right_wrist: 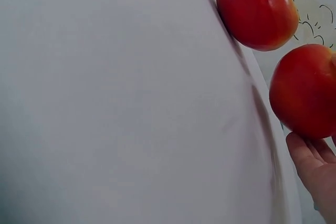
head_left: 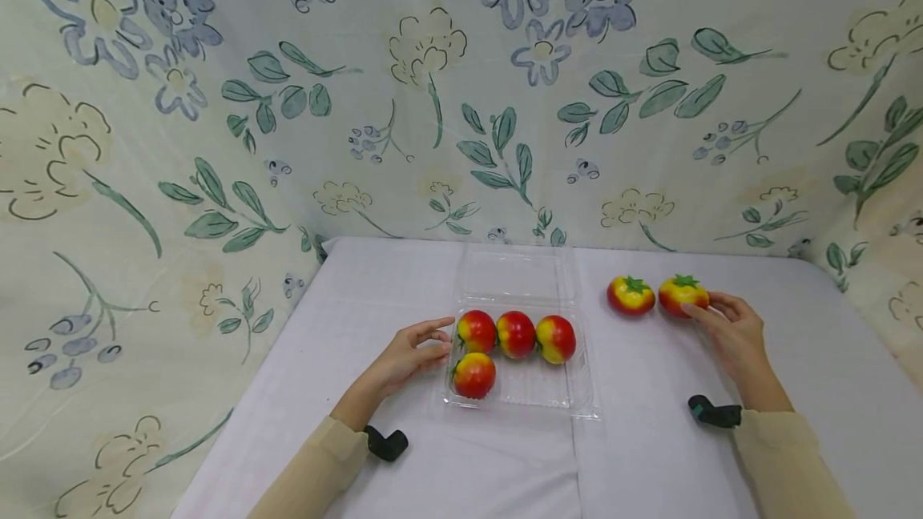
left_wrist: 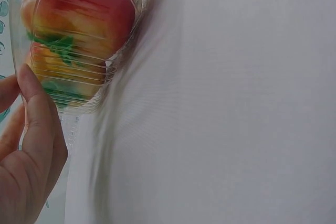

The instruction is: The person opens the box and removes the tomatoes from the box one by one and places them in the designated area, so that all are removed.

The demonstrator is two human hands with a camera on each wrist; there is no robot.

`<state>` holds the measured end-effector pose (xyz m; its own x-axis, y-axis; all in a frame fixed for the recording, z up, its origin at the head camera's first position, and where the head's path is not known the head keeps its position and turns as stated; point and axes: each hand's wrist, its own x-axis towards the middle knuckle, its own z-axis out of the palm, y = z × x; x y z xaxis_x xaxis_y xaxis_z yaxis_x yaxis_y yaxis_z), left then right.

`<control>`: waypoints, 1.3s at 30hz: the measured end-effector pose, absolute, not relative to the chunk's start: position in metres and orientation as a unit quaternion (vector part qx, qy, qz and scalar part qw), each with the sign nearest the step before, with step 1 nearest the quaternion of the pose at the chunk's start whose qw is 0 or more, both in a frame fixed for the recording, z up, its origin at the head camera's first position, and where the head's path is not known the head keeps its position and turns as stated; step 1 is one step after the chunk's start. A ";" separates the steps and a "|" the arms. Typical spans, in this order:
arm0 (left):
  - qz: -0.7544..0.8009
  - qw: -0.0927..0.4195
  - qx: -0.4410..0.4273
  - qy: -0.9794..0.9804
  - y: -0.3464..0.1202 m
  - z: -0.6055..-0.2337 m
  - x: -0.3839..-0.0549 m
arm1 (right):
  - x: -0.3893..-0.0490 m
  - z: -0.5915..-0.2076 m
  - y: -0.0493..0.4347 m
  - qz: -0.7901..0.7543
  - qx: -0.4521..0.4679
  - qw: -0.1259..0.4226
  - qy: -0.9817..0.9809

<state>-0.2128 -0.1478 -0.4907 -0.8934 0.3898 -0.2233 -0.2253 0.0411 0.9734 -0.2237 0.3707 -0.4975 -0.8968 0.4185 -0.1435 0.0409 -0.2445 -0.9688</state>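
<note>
My right hand point(head_left: 737, 336) grips a red-and-yellow tomato point(head_left: 681, 292) with a green leafy top, thumb on its near side and fingers round its right. Just left of it, a similar tomato point(head_left: 630, 297) lies on the cloth. My left hand point(head_left: 404, 359) touches the left rim of a clear plastic box point(head_left: 534, 391) with relaxed fingers. Inside the box sit three tomatoes along the back, including a middle one point(head_left: 515, 335), plus a front-left tomato point(head_left: 474, 376). Through the ribbed wall, the left wrist view shows a tomato point(left_wrist: 89, 9) close to that hand.
The box's transparent lid point(head_left: 515, 275) lies folded back behind it. A white cloth point(head_left: 519, 463) covers the table, with a floral curtain point(head_left: 404, 126) hanging behind and at the sides. Dark wrist devices point(head_left: 388, 444) show beside both cuffs.
</note>
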 end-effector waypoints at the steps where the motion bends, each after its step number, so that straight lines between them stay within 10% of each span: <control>1: 0.691 0.223 0.060 0.685 -0.148 -0.491 -0.213 | -0.224 -0.498 0.371 0.764 -0.191 0.122 -0.604; 39: 0.695 0.221 0.067 0.681 -0.148 -0.490 -0.211 | -0.227 -0.508 0.378 0.781 -0.197 0.107 -0.583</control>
<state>-0.2113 -0.1480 -0.4897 -0.8932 0.3982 -0.2088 -0.2166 0.0259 0.9759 -0.2268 0.3776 -0.5079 -0.8994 0.3966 -0.1840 0.0637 -0.2976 -0.9526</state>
